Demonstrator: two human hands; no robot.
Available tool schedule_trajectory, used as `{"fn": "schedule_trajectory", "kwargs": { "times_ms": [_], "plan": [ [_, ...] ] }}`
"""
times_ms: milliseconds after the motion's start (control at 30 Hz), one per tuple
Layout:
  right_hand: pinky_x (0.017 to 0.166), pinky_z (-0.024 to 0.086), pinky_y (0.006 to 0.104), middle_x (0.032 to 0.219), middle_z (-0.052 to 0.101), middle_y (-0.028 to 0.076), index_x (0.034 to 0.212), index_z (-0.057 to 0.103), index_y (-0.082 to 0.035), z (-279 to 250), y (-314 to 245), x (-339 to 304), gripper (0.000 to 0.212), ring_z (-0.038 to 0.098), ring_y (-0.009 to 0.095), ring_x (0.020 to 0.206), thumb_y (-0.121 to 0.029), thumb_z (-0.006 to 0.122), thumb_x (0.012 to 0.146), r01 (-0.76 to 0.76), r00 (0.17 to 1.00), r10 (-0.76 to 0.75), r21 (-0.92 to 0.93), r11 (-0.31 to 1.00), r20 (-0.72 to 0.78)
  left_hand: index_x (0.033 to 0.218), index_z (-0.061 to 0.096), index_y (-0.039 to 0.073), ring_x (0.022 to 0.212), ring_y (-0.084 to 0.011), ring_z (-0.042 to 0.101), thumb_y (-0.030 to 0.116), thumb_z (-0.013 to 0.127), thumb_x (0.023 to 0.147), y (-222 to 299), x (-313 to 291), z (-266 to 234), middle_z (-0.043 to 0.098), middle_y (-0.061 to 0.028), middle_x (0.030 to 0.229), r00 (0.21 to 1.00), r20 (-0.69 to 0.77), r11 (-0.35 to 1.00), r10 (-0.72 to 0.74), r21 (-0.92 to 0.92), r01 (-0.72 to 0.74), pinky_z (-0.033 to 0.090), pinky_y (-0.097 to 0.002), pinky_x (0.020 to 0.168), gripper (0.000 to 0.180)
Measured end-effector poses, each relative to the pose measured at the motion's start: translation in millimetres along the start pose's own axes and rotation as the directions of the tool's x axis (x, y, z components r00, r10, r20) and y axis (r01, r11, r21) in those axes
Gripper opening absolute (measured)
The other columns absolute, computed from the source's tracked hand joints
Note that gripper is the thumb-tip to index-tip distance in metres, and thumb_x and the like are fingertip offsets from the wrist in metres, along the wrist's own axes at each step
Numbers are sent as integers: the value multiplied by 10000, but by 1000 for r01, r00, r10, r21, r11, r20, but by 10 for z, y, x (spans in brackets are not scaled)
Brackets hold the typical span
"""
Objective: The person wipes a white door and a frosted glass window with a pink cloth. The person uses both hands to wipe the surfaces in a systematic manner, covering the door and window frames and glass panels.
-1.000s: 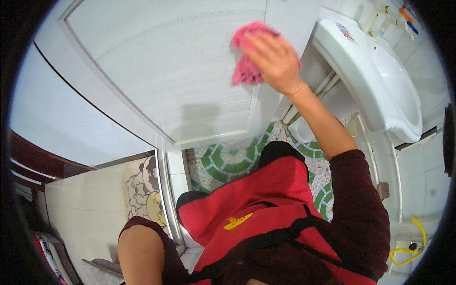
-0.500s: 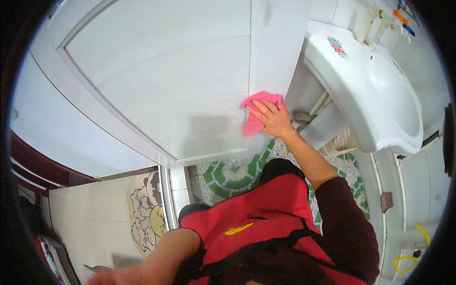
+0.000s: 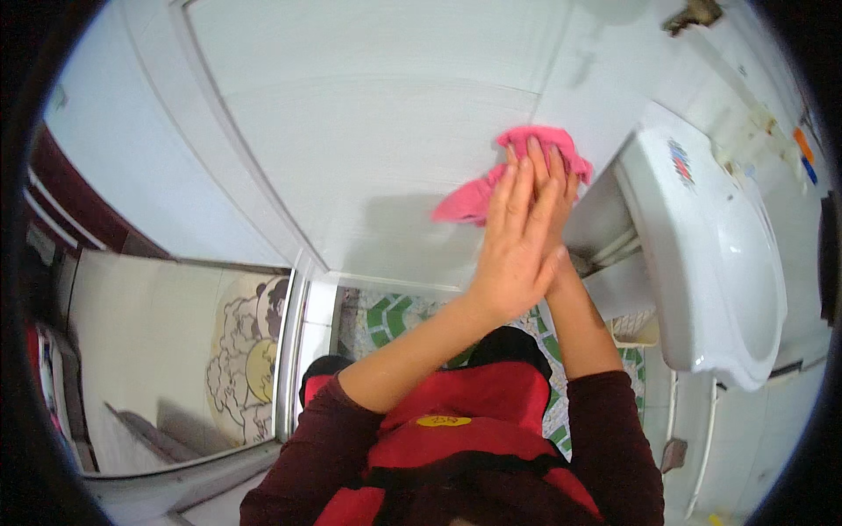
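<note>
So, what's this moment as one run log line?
right hand: flat on pink cloth, against white door | left hand: open, overlapping right hand in view | nearby: white sink

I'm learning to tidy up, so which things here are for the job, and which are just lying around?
For the job, it seems:
pink cloth, against the white panel
right hand, on the cloth
left hand, overlapping the right one in view

Just around:
cartoon-animal mat on the floor
white sink
pale basket below the sink
</note>
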State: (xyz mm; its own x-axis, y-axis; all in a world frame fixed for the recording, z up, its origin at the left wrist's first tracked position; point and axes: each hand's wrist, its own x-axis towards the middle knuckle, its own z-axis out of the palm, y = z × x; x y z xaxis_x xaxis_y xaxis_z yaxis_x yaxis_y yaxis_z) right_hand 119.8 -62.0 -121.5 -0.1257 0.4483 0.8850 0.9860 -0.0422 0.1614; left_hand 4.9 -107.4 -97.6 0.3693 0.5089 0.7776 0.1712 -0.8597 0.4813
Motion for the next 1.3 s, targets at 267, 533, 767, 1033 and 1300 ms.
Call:
{"fn": "schedule_trajectory", "kwargs": {
  "times_ms": [267, 533, 767, 1033, 1300],
  "plan": [
    [900, 426, 367, 1446, 442, -90, 1280, 582, -255, 479, -406, -773, 416, 408, 134, 1289, -359, 553, 878, 249, 967, -250, 22, 968, 53, 1470, 277, 6, 1420, -500, 98, 89, 617, 806, -674, -918, 299, 93, -306, 1537, 983, -73, 983, -166, 65, 171, 113, -542, 1150, 751],
    [1106, 286, 400, 1411, 461, 128, 1351, 499, -88, 1140, -1028, -1366, 476, 411, 267, 1294, -264, 478, 910, 273, 412, -761, 729, 627, 501, 1498, 169, 0, 1413, -495, 127, 135, 606, 843, -1177, -1825, 345, 105, -343, 1518, 755, -292, 800, -587, -65, 596, 130, -508, 1155, 799],
    [1106, 280, 454, 1366, 536, 8, 1308, 555, -128, 901, -874, -932, 431, 483, 193, 1260, -255, 500, 900, 423, 879, -474, 537, 730, -48, 1482, 234, -5, 1425, -452, 154, 183, 600, 858, -863, -1408, -20, 163, -300, 1524, 878, -281, 913, -388, 14, 408, 164, -499, 1156, 748],
    [1056, 340, 449, 1448, 458, -19, 1330, 546, -157, 954, -938, -881, 486, 493, 203, 1239, -222, 563, 848, 451, 811, -537, 337, 826, 231, 1479, 178, -54, 1436, -448, 121, 112, 593, 823, -1052, -1378, 71, 109, -272, 1548, 865, -302, 902, -400, 37, 430, 157, -488, 1166, 793],
    [1156, 194, 423, 1546, 313, 56, 1420, 406, -52, 1641, -1494, -1590, 621, 263, 156, 1429, -276, 488, 846, 703, 256, -904, 577, 417, 341, 1492, 72, -55, 1439, -457, 89, 182, 589, 852, -1674, -2185, 170, 67, -315, 1541, 610, -466, 752, -640, -217, 622, 118, -497, 1167, 856]
  ]
}}
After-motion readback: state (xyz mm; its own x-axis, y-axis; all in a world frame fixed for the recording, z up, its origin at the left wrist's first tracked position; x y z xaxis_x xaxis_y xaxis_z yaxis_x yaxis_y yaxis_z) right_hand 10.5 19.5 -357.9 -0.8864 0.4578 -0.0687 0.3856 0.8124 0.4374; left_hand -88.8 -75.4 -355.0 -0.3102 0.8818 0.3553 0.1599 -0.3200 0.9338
